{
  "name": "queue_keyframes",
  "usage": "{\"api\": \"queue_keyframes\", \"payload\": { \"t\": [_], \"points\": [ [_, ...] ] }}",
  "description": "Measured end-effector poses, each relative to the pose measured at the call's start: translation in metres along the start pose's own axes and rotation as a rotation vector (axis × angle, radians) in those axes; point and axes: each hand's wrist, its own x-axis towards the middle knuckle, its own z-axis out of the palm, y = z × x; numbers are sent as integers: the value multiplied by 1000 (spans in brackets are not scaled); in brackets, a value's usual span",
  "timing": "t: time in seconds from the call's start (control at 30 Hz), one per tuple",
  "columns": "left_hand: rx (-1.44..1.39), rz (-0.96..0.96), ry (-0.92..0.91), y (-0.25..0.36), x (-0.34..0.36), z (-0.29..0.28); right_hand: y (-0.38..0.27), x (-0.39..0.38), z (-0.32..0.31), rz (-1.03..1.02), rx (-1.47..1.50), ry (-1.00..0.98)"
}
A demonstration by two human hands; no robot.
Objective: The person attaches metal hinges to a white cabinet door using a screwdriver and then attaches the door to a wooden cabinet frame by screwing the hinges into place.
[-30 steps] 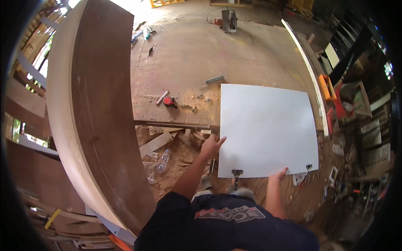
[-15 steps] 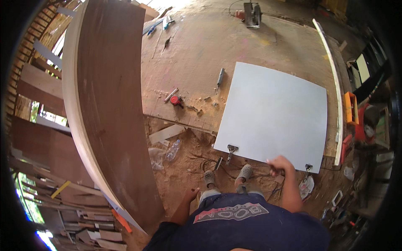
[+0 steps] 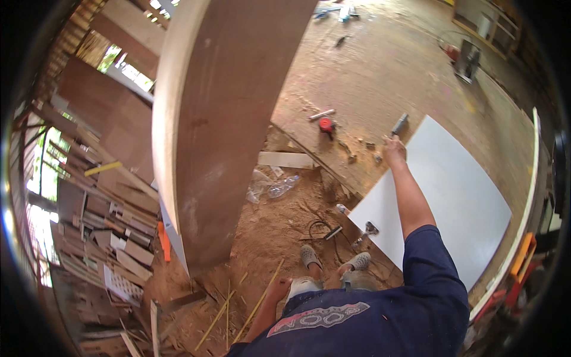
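My right hand point(image 3: 394, 152) reaches over the white sheet point(image 3: 461, 184) to a screwdriver-like tool point(image 3: 401, 123) with a grey handle on the workbench. Its fingers are closed around the tool's near end, hiding the shaft. Low beside my shorts hangs my left hand point(image 3: 278, 290), its fingers too hidden to show whether they are closed. A metal hinge point(image 3: 370, 229) sits at the sheet's near left edge, which juts past the bench. Left of the tool lie a red tape measure point(image 3: 326, 124), a thin metal rod point(image 3: 322, 115) and wood scraps point(image 3: 351, 157).
A tall curved brown wooden panel point(image 3: 223, 131) stands close on my left. A circular saw point(image 3: 468, 61) rests at the bench's far right. Cables point(image 3: 321, 226), a clear plastic bottle point(image 3: 284, 187) and thin sticks point(image 3: 259, 306) lie on the sawdust floor. Offcuts point(image 3: 134, 265) pile up at far left.
My right hand has gone from above the sheet's near edge forward and left to the grey-handled tool. The view has turned, swinging the bench and panel rightward. My left hand stays low.
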Motion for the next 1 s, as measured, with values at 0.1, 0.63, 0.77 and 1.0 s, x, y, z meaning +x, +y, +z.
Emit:
{"api": "queue_keyframes", "payload": {
  "t": [0.1,0.63,0.77,1.0],
  "points": [
    [-34,-162,110,-50,-43,5,-21,0,16,41,-106,-2],
    [-52,88,109,-199,16,-9,-163,-90,-129,-39,829,283],
    [-273,411,-46,-80,83,-65,-251,-193,-144,93,1007,75],
    [-564,952,-252,73,9,-176,-370,-323,-102,64,1148,-150]
  ]
}}
